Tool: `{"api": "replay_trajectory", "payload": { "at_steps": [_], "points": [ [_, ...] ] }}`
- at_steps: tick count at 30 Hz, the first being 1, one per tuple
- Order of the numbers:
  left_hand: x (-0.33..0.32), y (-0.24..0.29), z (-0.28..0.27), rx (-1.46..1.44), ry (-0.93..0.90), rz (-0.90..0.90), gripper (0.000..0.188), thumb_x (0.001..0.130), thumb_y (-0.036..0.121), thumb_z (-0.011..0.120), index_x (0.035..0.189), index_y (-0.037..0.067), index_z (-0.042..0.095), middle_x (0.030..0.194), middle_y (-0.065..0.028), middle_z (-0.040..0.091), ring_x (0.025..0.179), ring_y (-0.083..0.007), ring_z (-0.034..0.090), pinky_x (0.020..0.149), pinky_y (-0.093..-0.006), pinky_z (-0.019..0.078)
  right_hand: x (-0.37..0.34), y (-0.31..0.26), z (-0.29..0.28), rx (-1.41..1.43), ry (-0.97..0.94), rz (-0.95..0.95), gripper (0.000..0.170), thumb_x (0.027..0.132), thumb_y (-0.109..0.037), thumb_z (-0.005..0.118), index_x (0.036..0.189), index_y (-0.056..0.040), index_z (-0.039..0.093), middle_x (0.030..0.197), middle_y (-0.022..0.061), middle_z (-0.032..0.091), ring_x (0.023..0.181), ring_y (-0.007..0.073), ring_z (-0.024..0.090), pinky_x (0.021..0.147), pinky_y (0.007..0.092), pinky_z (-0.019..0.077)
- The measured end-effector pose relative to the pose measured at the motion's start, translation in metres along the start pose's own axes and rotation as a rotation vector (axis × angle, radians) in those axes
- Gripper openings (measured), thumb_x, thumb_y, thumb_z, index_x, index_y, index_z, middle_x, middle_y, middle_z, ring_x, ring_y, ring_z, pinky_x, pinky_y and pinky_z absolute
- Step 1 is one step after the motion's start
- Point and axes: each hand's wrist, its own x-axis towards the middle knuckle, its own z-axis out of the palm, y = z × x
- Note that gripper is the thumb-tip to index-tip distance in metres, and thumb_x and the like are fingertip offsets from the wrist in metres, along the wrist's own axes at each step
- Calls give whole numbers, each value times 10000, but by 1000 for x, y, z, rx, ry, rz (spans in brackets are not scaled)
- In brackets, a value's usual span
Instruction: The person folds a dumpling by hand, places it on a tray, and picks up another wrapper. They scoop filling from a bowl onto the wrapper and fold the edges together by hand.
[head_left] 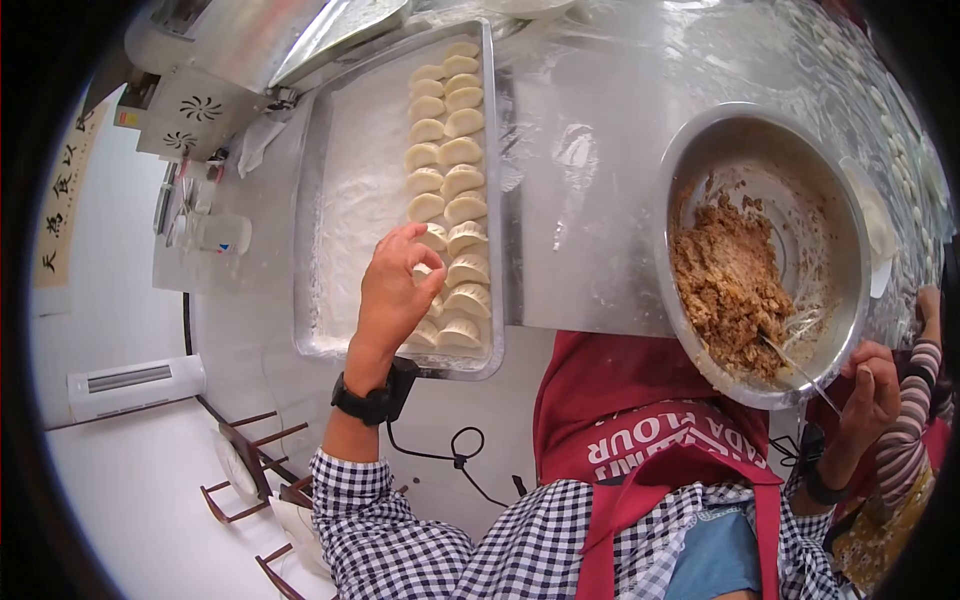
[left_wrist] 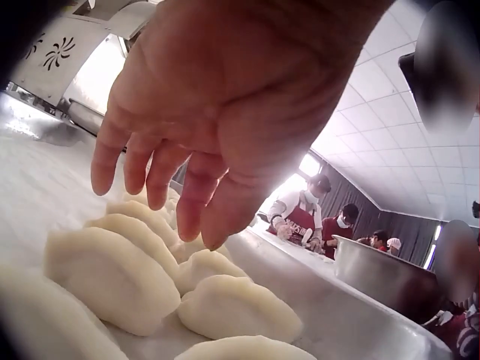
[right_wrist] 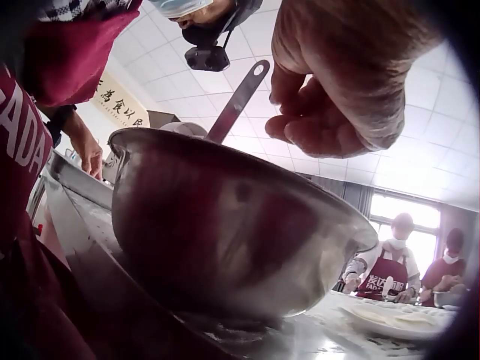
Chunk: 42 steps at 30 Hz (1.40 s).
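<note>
My left hand (head_left: 393, 292) hangs over two columns of pleated dumplings (head_left: 463, 180) in a floured metal tray (head_left: 497, 200). In the left wrist view the hand (left_wrist: 225, 97) points its extended fingers down, thumb and index tips close together just above the dumplings (left_wrist: 240, 307); nothing shows held. A large steel bowl (head_left: 820, 215) of brown filling (head_left: 725, 285) stands on the right, a metal utensil's handle (head_left: 815, 385) leaning over its rim. Beside that handle (right_wrist: 240, 101), my right hand (right_wrist: 345, 82) hangs loosely curled and empty, outside the bowl (right_wrist: 225, 225).
A plate with pale wrappers (head_left: 875, 225) lies beyond the bowl. Another person's striped sleeve (head_left: 905, 410) is at the far right. Clear containers (head_left: 222, 233) stand left of the tray, a metal appliance (head_left: 195, 115) at its upper left. Masked people work in the background.
</note>
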Motion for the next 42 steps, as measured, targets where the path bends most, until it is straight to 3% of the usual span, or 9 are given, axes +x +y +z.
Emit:
{"api": "replay_trajectory", "payload": {
  "at_steps": [13,18,25,33,42],
  "points": [
    [-31,9,3,-24,-15,-2,113,652,62,653,753,48,605,1209,-161,502,1173,-342,415,950,-386,366,1,-2,7,24,-17,-5,142,854,-82,530,755,16,503,810,119,542,728,156,483,692,252,395],
    [-30,5,15,14,5,10,85,667,76,662,723,52,603,1230,-136,499,1219,-345,380,998,-373,319,-1,-1,5,26,-17,-7,150,855,-95,540,757,14,506,811,122,545,728,158,489,694,256,400],
    [-37,4,11,35,2,34,69,664,73,665,699,55,608,1195,-143,526,1206,-342,394,986,-376,331,0,-2,8,7,-17,13,160,850,-109,554,750,11,518,815,118,549,734,159,492,685,255,403],
    [-14,9,9,142,65,75,142,687,94,637,811,32,606,1153,-151,542,1166,-335,429,944,-383,371,1,0,5,34,-27,-21,138,848,-99,558,770,11,529,820,117,549,748,159,495,669,247,402],
    [-14,4,20,157,104,62,77,680,70,620,757,64,624,1135,-116,548,1108,-313,461,920,-372,389,1,5,3,8,-27,-23,124,852,-84,549,776,11,531,822,113,550,727,145,488,660,238,396]
  ]
}}
